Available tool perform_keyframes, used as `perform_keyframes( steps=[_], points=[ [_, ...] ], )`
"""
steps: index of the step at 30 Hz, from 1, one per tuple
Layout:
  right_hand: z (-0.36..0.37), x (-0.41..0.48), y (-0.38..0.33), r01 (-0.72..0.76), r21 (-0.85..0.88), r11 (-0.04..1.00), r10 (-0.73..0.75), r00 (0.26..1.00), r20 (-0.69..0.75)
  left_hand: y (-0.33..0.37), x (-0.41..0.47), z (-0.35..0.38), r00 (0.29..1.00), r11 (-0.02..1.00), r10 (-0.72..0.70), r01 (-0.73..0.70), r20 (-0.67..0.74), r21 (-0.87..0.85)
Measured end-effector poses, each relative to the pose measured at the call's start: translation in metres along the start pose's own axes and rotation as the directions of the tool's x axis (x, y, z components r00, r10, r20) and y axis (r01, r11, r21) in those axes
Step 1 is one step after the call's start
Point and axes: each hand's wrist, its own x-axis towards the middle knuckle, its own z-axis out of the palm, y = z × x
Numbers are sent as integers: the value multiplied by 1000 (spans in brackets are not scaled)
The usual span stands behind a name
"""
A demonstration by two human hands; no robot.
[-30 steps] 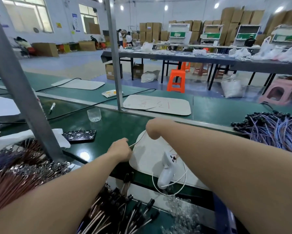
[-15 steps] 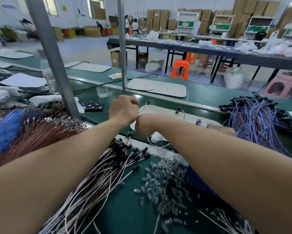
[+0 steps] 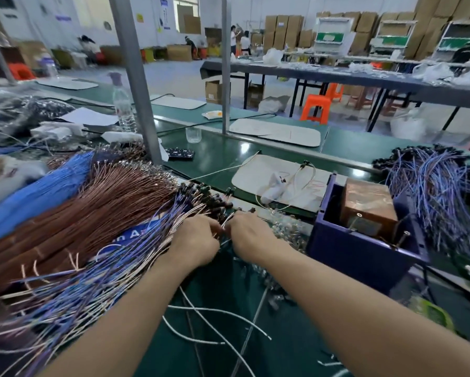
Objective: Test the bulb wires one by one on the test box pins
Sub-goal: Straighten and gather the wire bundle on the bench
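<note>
Picking a wire; testing looks far from finished.
Left grip (image 3: 198,238) and right grip (image 3: 251,235) pinch one bulb wire (image 3: 226,223) between them; test box (image 3: 359,251) just right, big wire pile (image 3: 125,268) left.

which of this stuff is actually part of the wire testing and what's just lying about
In the job: left hand, right hand, the bulb wire pinched between them, wire pile, test box.
Lying about: water bottle, plastic cup, phone, orange stool.

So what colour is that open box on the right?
Dark blue-purple box, clearest in the head view.
</note>
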Motion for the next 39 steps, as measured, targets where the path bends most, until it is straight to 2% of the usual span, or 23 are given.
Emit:
perform_keyframes(
  steps=[3,7,10,13,16,17,19,21,22,23,25,26,28,29,30,32,34,37,39],
  points=[
    [-6,-7,-3,49,-117,992,-53,998,-27,-10,-13,11,994,993,109,-109,-9,44],
    [-47,-24,-2,3,-284,959,-39,992,-120,-27,-16,15,975,977,213,-213,-61,5],
    [-91,-49,1,-61,-223,973,4,969,-246,-35,-18,19,980,975,184,-192,-82,-109],
    [-128,-78,3,-154,-89,984,103,902,-420,-36,-23,17,976,966,177,-197,-128,-166],
    [-148,-104,6,-203,38,978,199,876,-440,-28,-30,2,961,944,111,-182,-253,-276],
    [-150,-113,8,-208,85,974,224,873,-433,-22,-34,-5,967,911,53,-150,-251,-385],
    [-147,-134,15,-203,188,961,266,861,-433,-8,-40,-23,984,741,-14,-108,-175,-663],
    [-140,-157,25,-187,299,936,306,854,-422,6,-52,-47,995,498,50,-95,-81,-862],
    [-135,-167,32,-186,344,920,322,858,-400,13,-59,-58,992,409,116,-93,-49,-908],
    [-129,-177,40,-197,370,908,339,865,-370,19,-65,-67,982,374,189,-97,-26,-922],
    [-117,-195,58,-236,437,868,391,868,-307,33,-76,-80,952,414,305,-124,9,-902],
    [-111,-205,66,-232,531,815,413,876,-250,40,-77,-81,940,465,341,-159,10,-871],
    [-101,-224,74,-184,761,622,378,922,-86,55,-78,-73,918,600,397,-249,12,-760],
    [-96,-232,77,-187,822,538,329,944,-1,64,-78,-64,898,645,437,-272,53,-714],
    [-89,-241,80,-205,843,498,283,957,66,74,-81,-54,868,659,484,-276,114,-699],
    [-76,-255,88,-257,826,501,255,956,143,92,-88,-30,789,630,575,-256,218,-733],
    [-69,-267,96,-270,824,497,281,949,142,110,-97,-6,750,611,608,-232,261,-757],
    [-63,-277,104,-227,846,482,368,929,39,139,-110,21,749,605,604,-209,271,-768],
    [-58,-279,109,-204,844,495,416,909,-25,155,-115,32,779,659,583,-287,232,-695]
  ],
)
